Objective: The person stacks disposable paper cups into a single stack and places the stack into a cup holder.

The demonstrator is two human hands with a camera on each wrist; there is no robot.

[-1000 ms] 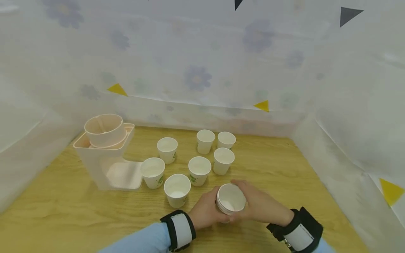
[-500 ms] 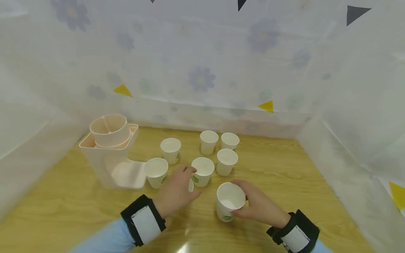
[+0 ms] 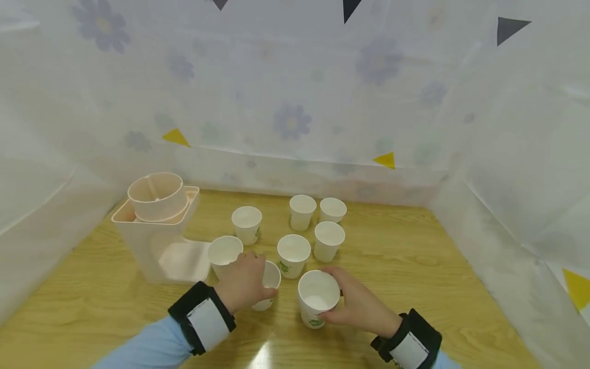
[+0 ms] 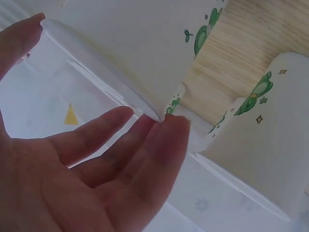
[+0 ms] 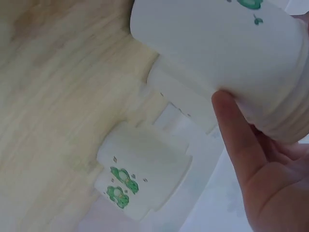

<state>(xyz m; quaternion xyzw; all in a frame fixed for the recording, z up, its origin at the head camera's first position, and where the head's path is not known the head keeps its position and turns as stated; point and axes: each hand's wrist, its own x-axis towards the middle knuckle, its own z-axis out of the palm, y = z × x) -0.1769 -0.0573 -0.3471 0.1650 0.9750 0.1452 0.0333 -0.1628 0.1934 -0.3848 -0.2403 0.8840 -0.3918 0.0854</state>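
My left hand (image 3: 244, 282) grips a white paper cup (image 3: 271, 278) by its rim, thumb on one side and fingertips on the other, as the left wrist view of this cup (image 4: 130, 48) makes plain. Part of that cup is hidden behind the hand in the head view. To its right, my right hand (image 3: 359, 305) holds a stack of nested paper cups (image 3: 313, 307) around the side; several layered rims show on the stack (image 5: 217, 53) in the right wrist view. Green printed figures decorate the cups.
More upright paper cups stand just beyond the hands, including one cup (image 3: 293, 256) behind the stack and another cup (image 3: 223, 248) beside the left hand. A pale pink plastic holder (image 3: 152, 241) with a round top stands at left. White sheeting (image 3: 295, 174) encloses the wooden table (image 3: 392, 246).
My left hand has let go of the stack, moved left and taken hold of the nearby cup's rim. My right hand has carried the stack slightly left, toward that cup.
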